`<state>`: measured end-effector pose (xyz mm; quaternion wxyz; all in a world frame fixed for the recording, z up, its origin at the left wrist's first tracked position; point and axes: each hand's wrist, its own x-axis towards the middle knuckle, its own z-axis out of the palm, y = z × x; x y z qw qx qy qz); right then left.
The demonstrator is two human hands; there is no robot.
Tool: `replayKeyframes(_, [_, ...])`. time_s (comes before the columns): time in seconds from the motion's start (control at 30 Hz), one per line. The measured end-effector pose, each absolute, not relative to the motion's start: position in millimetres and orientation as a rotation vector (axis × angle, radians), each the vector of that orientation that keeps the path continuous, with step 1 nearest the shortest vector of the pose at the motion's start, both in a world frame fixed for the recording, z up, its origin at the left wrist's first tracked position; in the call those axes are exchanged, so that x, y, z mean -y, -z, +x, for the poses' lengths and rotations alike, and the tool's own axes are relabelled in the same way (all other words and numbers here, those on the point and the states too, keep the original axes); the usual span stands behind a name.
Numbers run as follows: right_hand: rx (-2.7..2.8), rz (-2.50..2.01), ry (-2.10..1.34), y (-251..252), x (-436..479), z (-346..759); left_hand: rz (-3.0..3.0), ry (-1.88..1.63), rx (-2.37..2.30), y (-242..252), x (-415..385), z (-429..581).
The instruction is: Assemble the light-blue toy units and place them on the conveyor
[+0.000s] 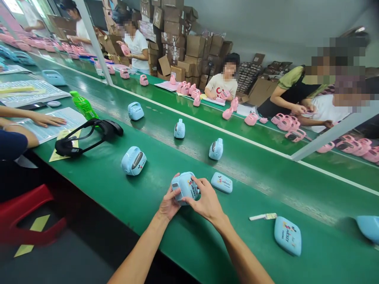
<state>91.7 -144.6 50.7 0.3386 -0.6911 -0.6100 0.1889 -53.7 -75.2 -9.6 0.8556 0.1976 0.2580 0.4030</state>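
Observation:
Both of my hands hold a light-blue plastic case (187, 186) with a Mickey print on its face, just above the green bench. My left hand (169, 203) wraps round its left side and underside. On the right side and lower edge rest the curved fingers and thumb of my right hand (208, 199). Right of them lies a flat blue Mickey cover (222, 182). Farther right, a larger printed blue case (288, 236) sits near a small white stick-like item (263, 217). To the left, a blue case with a handle and dark window (134, 161) stands on the bench.
Blue handled cases (136, 111) stand on the conveyor belt (160, 126). A black head strap (89, 138), a green bottle (83, 105) and a co-worker's hand (49, 119) are at the left. Pink cases (189, 90) and several people line the far side. A red stool (26, 213) stands lower left.

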Motion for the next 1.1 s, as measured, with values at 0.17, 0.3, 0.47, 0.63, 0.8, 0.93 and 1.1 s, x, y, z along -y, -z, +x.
replayKeyframes(0.17, [1.597, -1.839, -0.447, -52, 145, 87, 0.402, -0.834, -0.544, 11, 75, -55])
replayKeyframes(0.3, [1.568, -1.842, -0.387, -48, 145, 84, 0.457, -0.81, -0.515, 18, 75, -56])
replayKeyframes(0.47, [1.519, -1.528, -0.607, -38, 142, 98, 0.403, -0.802, -0.531, 26, 69, -53])
replayKeyframes(0.63, [1.352, -1.324, -0.659, -24, 140, 120, 0.273, -0.821, -0.435, 22, 65, -52])
replayKeyframes(0.8, [1.404, -1.329, -0.557, -5, 140, 117, 0.271, -0.819, -0.429, 20, 66, -51])
replayKeyframes(0.93, [1.41, -1.335, -0.518, 7, 141, 113, 0.278, -0.831, -0.432, 25, 65, -51])
replayKeyframes(1.1, [1.39, -1.259, -0.524, 10, 145, 114, 0.257, -0.829, -0.427, 32, 63, -53])
